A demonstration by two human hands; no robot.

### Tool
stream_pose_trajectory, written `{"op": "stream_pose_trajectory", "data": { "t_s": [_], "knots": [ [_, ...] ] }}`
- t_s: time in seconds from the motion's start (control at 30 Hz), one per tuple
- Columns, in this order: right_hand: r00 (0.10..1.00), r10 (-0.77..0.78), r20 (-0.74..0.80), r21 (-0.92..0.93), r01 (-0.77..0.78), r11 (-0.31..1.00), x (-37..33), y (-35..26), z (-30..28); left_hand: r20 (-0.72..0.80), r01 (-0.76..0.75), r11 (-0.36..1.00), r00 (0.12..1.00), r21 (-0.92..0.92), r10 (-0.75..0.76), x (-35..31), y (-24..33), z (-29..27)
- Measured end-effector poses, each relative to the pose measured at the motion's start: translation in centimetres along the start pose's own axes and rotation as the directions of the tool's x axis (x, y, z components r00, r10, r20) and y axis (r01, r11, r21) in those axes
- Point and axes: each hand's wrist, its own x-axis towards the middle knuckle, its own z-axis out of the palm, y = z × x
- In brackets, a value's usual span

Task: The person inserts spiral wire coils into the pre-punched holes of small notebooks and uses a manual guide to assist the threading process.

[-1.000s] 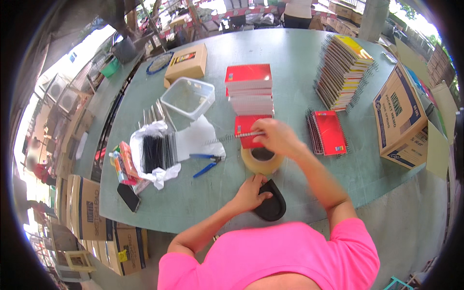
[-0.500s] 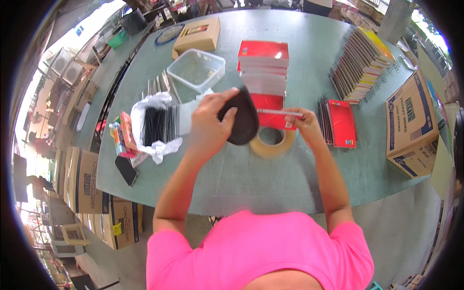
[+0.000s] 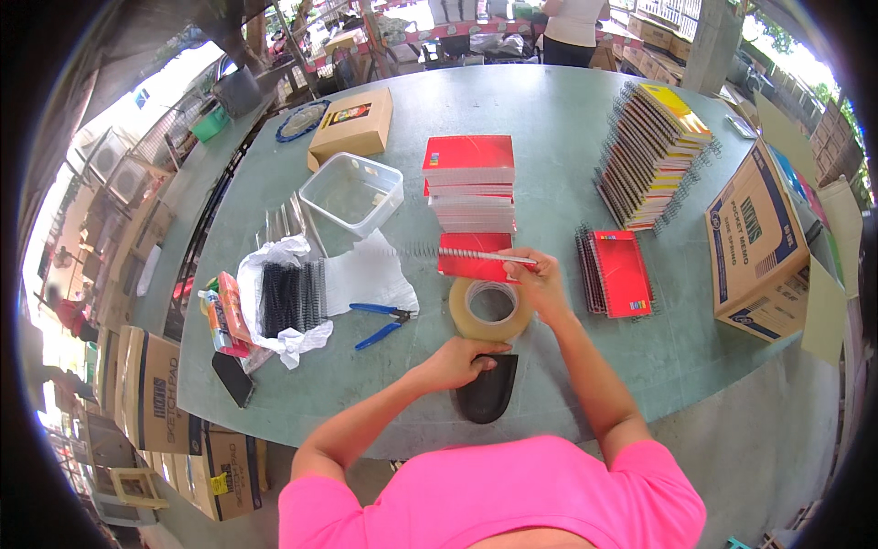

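Basically: light pad (image 3: pixel 471 268), springy coil (image 3: pixel 476 253), edge pinch advised

Clock centred on the tape (image 3: pixel 485 330), 12 pointing away from the body. Pad and coil are held at 12, just beyond the tape. The coil appears to be run along the pad's edge, with loose turns left sticking out toward 10. How many holes are threaded cannot be told from here.

Hands are apart from each other. Right hand (image 3: pixel 541 279) at 2: thumb and fingers pinched on the pad's right end. Left hand (image 3: pixel 455 363) at 7: thumb and fingers closed on the far edge of the black block (image 3: pixel 485 393) at 6.

Handling, as judged: pad should be light, fairly stiff, a bit slick on the glossy cover; leaves could be fanned if only one cover is gripped. Coil should be very light and easily bent if tugged by its loose end. Pad is best pinched through its full thickness, clear of the holes; coil is best supported close to the pad, not at the tip.

Also laid out: red stack (image 3: pixel 471 188) at 12, farther out; black coils (image 3: pixel 291 297) at 9; cutters (image 3: pixel 400 315) between 8 and 9.
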Motion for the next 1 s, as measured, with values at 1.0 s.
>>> {"op": "stream_pose_trajectory", "data": {
  "t_s": [1.0],
  "knots": [
    [0.996, -0.003, 0.088, 0.085, -0.004, 0.996, -1.1, -1.2, -0.2, -0.542, 0.122, 0.874, 0.821, 0.470, 0.177, 0.9, 5.3, -5.8]
  ]
}}
